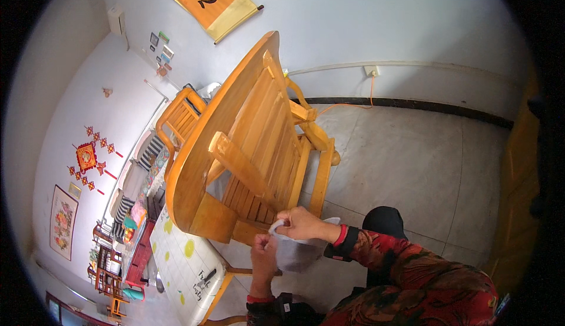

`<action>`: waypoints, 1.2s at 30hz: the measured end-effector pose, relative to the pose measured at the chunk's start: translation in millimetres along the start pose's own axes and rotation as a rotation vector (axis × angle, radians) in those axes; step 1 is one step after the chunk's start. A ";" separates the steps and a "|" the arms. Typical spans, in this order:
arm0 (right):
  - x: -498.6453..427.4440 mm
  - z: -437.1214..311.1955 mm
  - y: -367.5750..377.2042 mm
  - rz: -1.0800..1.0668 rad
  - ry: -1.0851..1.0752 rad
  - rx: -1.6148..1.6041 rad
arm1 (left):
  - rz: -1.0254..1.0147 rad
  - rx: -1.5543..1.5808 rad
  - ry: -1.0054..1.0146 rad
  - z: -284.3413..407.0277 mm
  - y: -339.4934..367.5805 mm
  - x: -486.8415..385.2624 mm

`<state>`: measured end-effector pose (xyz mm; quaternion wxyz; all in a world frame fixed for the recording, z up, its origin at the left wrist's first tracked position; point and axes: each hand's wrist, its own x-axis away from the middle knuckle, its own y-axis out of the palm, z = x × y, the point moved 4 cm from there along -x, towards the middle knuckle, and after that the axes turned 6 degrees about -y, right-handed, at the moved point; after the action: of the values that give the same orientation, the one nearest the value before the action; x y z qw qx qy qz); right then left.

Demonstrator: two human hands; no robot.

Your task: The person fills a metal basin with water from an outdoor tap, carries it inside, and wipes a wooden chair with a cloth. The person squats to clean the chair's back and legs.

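A pale grey-white cloth item [300, 255], perhaps a bag, hangs in front of me with a white rim looped at its top. My right hand [302, 224] grips that rim, thumb and fingers pinched together. Close beside it, my left hand [264, 255] has its fingers closed at the near edge of the same cloth. The lower part of the item is partly hidden by my right wrist. Just beyond both hands stands a large wooden slatted chair [260, 140] with a broad curved top board.
A table [190, 259] with a lemon-patterned cover stands beside the chair. Farther off are a second wooden chair [183, 116], a sofa [132, 180] and a red cabinet [139, 251]. An orange cord [348, 105] runs from a wall socket [371, 70] towards the grey tiled floor [410, 158].
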<state>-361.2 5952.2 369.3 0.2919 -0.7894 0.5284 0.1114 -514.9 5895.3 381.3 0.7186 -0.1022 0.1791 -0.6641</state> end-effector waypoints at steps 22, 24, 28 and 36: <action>64.4 35.0 -68.4 0.522 -0.119 -0.618 | -0.146 0.494 -0.437 33.8 53.8 -52.0; 46.9 39.7 -68.8 0.496 -0.007 -0.962 | -0.341 0.337 -0.527 19.2 71.3 -33.5; -8.5 49.6 -80.3 0.636 0.186 -1.194 | -0.074 -0.283 0.250 80.6 44.9 1.8; -181.1 31.7 -222.6 0.786 -0.373 -1.181 | 0.683 -0.554 0.809 229.2 -96.5 12.4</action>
<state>-232.3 6170.2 508.0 -0.1585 -0.5354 0.5659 0.6067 -512.7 5852.8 626.7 0.7127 0.0388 0.6280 -0.3101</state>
